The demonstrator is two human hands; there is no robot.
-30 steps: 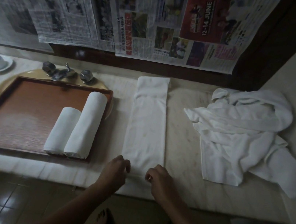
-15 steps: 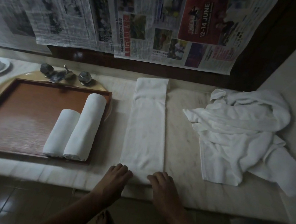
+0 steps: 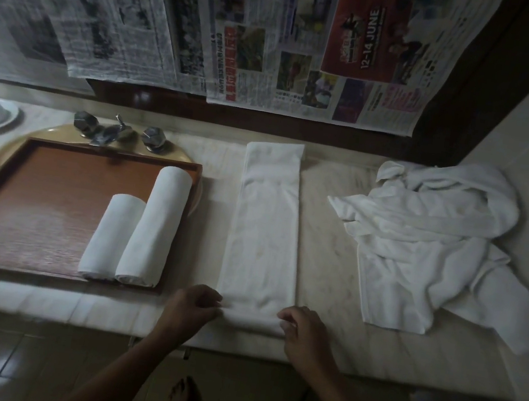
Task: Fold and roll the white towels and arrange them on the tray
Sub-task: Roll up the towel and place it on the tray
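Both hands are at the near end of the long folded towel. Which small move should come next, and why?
Probably roll the near end forward, away from you. The left hand and right hand pinch a small started roll at the near end of the folded towel, while the remaining strip lies flat ahead.

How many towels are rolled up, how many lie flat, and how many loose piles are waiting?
Rolled towels, side by side on the tray: 2
Folded towel, flat, near end partly rolled: 1
Loose pile: 1, towels inside cannot be counted
Total: 3 towels plus 1 pile
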